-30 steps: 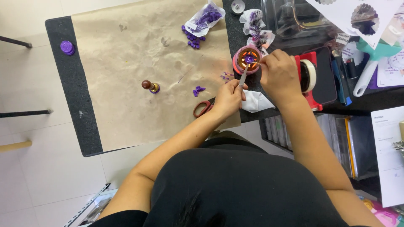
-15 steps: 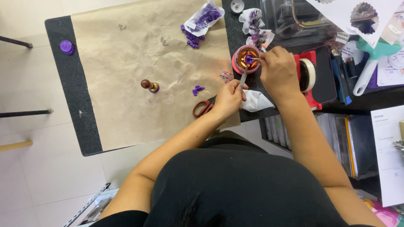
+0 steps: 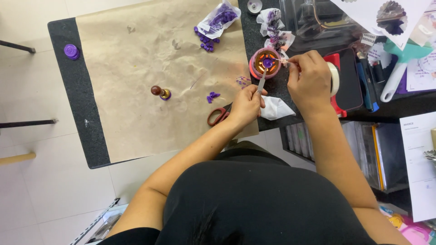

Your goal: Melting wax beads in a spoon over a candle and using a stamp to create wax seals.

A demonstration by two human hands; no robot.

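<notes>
Brown kraft paper [image 3: 150,77] covers a dark mat [image 3: 84,113] on the table; pale tiled floor lies at 9 o'clock of it.

Nearest the body, at 6 o'clock of the work area: red-handled scissors [image 3: 218,116] on the paper edge, just beside the left hand [image 3: 246,105]. Left hand is closed around the handle of a thin metal spoon [image 3: 261,80]; the handle runs toward 12 o'clock from the fingers. White crumpled tissue [image 3: 276,108] lies at 3 o'clock of the left hand, touching or nearly so.

Right hand [image 3: 309,80] sits at 3 o'clock of the pink wax warmer [image 3: 265,63], fingers pinched narrow on a slender stick [image 3: 279,60] whose tip reaches over the warmer. Purple wax shows in the spoon bowl above a lit flame. Warmer lies between the 2 hands, at 12 o'clock of the left.

Mid-paper: wooden-knobbed stamp [image 3: 161,92], small purple bits [image 3: 212,96].

Farther, toward 12 o'clock: clear bag of purple wax beads [image 3: 219,19], spilled beads beside it. Purple disc [image 3: 71,51] at 10 o'clock on the mat.
</notes>
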